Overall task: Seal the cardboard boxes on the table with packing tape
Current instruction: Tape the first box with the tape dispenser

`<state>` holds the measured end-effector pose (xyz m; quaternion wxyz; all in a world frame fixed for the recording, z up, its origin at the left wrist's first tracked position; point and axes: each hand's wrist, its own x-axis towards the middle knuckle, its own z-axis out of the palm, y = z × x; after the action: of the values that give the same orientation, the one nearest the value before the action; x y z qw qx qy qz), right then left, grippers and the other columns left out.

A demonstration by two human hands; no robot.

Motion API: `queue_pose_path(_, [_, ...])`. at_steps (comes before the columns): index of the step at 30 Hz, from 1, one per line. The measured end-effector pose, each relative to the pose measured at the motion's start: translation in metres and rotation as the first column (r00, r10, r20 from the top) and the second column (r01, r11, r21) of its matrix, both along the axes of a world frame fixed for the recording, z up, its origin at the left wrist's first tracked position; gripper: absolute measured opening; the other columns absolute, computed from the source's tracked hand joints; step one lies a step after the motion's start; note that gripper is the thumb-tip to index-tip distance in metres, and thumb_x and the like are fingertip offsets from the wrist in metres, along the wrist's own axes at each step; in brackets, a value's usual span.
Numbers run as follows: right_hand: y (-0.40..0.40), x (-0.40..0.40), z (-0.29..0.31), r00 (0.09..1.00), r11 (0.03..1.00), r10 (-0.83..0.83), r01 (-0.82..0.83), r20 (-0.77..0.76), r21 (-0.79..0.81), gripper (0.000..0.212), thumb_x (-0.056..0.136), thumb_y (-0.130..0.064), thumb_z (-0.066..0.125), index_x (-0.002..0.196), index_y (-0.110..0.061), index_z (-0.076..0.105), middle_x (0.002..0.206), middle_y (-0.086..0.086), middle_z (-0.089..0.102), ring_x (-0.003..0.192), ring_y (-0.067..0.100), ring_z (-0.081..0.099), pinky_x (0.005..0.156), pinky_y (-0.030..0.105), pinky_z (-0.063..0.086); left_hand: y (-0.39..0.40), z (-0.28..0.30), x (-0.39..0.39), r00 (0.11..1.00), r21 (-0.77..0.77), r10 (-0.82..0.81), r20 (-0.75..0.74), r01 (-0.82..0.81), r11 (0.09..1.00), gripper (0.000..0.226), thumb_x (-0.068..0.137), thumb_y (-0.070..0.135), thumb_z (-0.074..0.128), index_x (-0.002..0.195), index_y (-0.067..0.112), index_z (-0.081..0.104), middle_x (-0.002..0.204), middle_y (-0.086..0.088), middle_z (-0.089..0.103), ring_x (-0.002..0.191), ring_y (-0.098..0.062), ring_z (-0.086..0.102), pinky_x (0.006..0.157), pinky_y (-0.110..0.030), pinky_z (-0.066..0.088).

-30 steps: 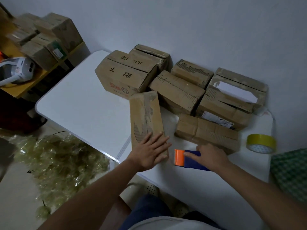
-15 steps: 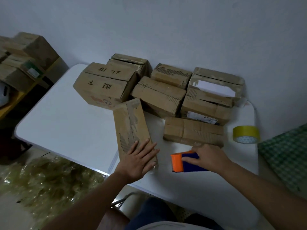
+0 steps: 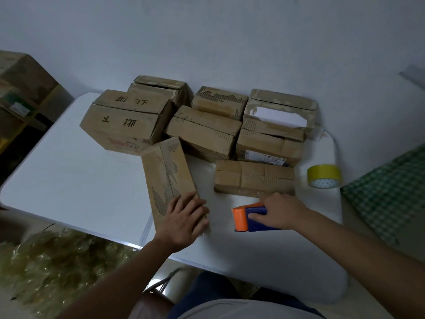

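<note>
I see a white table (image 3: pixel 69 171) set against a wall. All positions below are given relative to the long box (image 3: pixel 169 178), which lies flat near the table's front edge with its top seam running away from me.

1. Left hand (image 3: pixel 184 221): rests palm-down on the near end of the long box, fingers straight and spread, gripping nothing.
2. Right hand (image 3: pixel 281 211): to the right of the long box, laid over the tape dispenser (image 3: pixel 249 218). Its fingers curl over the dispenser's blue body; the orange end faces the long box. The dispenser sits on the table, apart from the long box.
3. Flat box (image 3: pixel 254 178): right of the long box and just behind the right hand, lying crosswise.
4. Box cluster: behind the long box, against the wall. It includes a large box (image 3: pixel 125 122) with handwritten characters at the left, touching or nearly touching the long box's far end, and a box with a white label (image 3: pixel 279 116) at the right.
5. Tape roll (image 3: pixel 324 176): yellow, standing on the table far right of the long box, beyond the flat box.
6. Green checked cloth (image 3: pixel 388 192): right of the roll, off the table edge.
</note>
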<state>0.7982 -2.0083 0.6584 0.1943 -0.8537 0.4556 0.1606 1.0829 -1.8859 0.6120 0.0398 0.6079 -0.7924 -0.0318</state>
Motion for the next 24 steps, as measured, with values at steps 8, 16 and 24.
queue_pose_path(8, [0.020,0.023,-0.009,0.998,0.995,0.035,-0.040,-0.057,-0.091,0.052,0.088,-0.066,0.047,0.107,-0.018,0.055,0.101,0.002,0.065,0.088,0.020,0.063,0.065,0.029,0.039,0.002,-0.003,0.003,0.998,0.029,-0.056,0.007,0.056,0.998,0.029,0.103,0.052,0.026,0.116,0.040,0.050,0.142,0.007,0.045,0.143,-0.033,0.030,0.113,-0.050,0.016])
queue_pose_path(16, [0.028,0.052,-0.022,0.997,0.996,-0.069,0.068,-0.029,-0.049,0.053,0.091,-0.064,0.044,0.102,-0.015,0.057,0.097,0.005,0.065,0.084,0.021,0.062,0.064,0.030,0.037,0.000,-0.006,0.002,0.999,0.065,-0.050,0.015,0.049,0.997,0.031,0.104,0.054,0.025,0.113,0.039,0.051,0.143,0.009,0.044,0.145,-0.034,0.028,0.112,-0.052,0.023])
queue_pose_path(24, [0.025,0.020,-0.024,0.933,0.929,-0.350,0.334,-0.083,-0.155,0.045,0.097,-0.054,0.043,0.116,-0.013,0.047,0.099,0.004,0.068,0.087,0.019,0.066,0.063,0.028,0.043,0.000,-0.011,0.004,0.999,0.031,-0.044,0.016,0.044,0.999,0.029,0.103,0.053,0.029,0.113,0.037,0.051,0.141,0.010,0.046,0.143,-0.034,0.030,0.112,-0.050,0.022])
